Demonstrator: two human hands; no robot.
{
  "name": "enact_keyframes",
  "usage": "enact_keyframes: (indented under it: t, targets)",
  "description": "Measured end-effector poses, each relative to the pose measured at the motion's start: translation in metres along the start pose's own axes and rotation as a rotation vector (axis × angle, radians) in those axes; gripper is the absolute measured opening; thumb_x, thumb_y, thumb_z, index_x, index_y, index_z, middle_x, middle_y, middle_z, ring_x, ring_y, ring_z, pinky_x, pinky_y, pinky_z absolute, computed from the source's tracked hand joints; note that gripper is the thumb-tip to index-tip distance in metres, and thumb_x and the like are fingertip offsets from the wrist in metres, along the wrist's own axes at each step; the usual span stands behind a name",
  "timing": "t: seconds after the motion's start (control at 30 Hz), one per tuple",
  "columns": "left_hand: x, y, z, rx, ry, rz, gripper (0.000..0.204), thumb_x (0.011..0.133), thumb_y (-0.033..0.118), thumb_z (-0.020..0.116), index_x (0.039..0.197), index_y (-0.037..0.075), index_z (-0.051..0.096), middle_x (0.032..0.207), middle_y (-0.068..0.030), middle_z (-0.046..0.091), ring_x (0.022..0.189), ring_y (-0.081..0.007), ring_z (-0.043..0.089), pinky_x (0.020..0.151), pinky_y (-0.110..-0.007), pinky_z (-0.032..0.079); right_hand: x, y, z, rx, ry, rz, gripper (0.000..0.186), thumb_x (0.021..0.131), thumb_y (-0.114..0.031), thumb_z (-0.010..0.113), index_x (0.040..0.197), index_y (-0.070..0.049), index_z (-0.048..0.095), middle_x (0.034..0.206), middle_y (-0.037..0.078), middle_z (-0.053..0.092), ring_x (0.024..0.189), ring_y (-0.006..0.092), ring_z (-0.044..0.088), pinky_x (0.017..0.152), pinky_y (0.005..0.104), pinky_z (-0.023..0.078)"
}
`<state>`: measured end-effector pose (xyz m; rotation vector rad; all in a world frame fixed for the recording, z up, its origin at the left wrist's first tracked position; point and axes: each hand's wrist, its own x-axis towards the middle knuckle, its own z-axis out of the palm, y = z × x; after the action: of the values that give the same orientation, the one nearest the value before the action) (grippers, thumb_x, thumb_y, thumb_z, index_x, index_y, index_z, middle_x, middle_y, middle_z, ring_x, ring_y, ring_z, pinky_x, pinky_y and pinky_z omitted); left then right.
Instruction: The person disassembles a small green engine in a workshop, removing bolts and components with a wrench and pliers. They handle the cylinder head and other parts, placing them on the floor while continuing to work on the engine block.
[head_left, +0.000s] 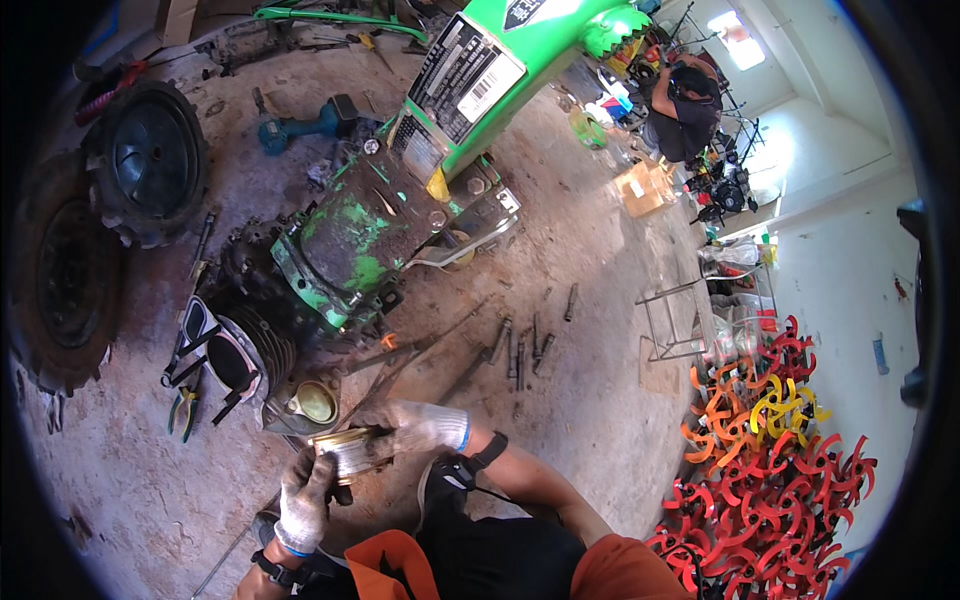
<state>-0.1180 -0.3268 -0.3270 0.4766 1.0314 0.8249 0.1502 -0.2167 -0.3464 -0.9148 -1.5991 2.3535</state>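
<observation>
Both my hands wear soiled white knit gloves. My left hand [303,500] closes its fingers on the near left side of a short, shiny metal cylinder [350,453] with gold-coloured edges and ring-like bands. My right hand [425,428] reaches in from the right, its fingers against the cylinder's other side; the glove and the cylinder partly hide the fingertips. Just beyond the cylinder sits a round, pale yellowish metal part [315,401]. It lies beside a finned engine cylinder block [262,345] with open bores.
A green-painted machine body [350,235] stands ahead, with wheels [150,165] to its left. Pliers [184,412], a cordless tool [300,128] and several bolts [520,360] lie on the concrete floor. Red curved blades [760,510] are piled right; another person [685,110] crouches far right.
</observation>
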Motion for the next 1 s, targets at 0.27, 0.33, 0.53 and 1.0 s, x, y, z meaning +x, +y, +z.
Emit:
enact_keyframes:
  t: [0.27,0.33,0.53,1.0]
  targets:
    - [0.003,-0.003,-0.001,-0.023,0.046,-0.019,0.032,0.118,0.026,0.062,0.131,-0.003,0.066,0.096,-0.0108,0.075,0.069,-0.0156,0.067,0.065,-0.029,0.052,-0.045,0.031,-0.054,0.192,0.23,0.0,0.068,0.102,-0.021,0.085,0.159,0.003,0.055,0.131,0.007,0.073,0.113,0.012,0.069,0.098,0.0289,0.06]
    - [0.003,-0.003,-0.002,-0.03,0.033,-0.017,0.031,0.118,0.025,0.062,0.132,-0.002,0.066,0.096,-0.0109,0.075,0.07,-0.0157,0.068,0.066,-0.029,0.053,-0.059,0.041,-0.069,0.414,0.415,0.053,0.068,0.102,-0.017,0.085,0.16,0.003,0.055,0.14,0.012,0.072,0.122,0.0155,0.069,0.107,0.0307,0.058]
    - [0.004,-0.002,0.001,0.026,0.013,-0.013,0.038,0.118,0.034,0.06,0.133,-0.001,0.065,0.096,-0.0095,0.073,0.069,-0.0168,0.068,0.063,-0.029,0.051,-0.078,0.068,-0.092,-0.091,0.658,-0.012,0.061,0.105,-0.018,0.081,0.157,0.004,0.059,0.149,0.011,0.069,0.138,0.019,0.063,0.118,0.0325,0.051]
    - [0.001,0.001,-0.002,0.034,-0.004,-0.041,0.033,0.119,0.023,0.059,0.136,-0.005,0.064,0.099,-0.0091,0.074,0.076,-0.0147,0.068,0.071,-0.031,0.056,-0.092,0.096,-0.107,0.3,0.94,0.051,0.067,0.103,-0.021,0.085,0.159,0.0,0.055,0.13,0.01,0.076,0.112,0.023,0.076,0.088,0.0384,0.066]
